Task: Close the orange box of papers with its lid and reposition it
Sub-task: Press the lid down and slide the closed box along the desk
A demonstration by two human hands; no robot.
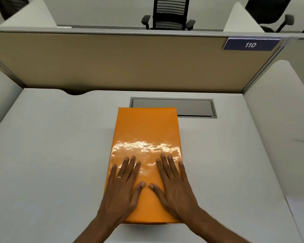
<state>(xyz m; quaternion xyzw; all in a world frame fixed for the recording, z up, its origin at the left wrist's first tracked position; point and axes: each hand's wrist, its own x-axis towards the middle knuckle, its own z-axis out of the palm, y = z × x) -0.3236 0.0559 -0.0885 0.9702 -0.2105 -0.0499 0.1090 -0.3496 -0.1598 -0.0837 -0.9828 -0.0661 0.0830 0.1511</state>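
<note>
The orange box (pixel 146 130) lies lengthwise in the middle of the white desk (pixel 51 155), its glossy lid covering it so no papers show. My left hand (pixel 124 188) rests flat on the near left part of the lid, fingers spread, a ring on one finger. My right hand (pixel 172 186) lies flat on the near right part, fingers apart, with the little finger over the lid's right edge. Both palms press on top; neither hand wraps around the box.
A grey cable hatch (pixel 193 107) is set into the desk just behind the box's far right corner. A tan partition (pixel 112 62) with a blue "110" plate (pixel 250 44) closes the back. White side panels (pixel 277 123) flank the desk; office chairs (pixel 168 13) stand beyond.
</note>
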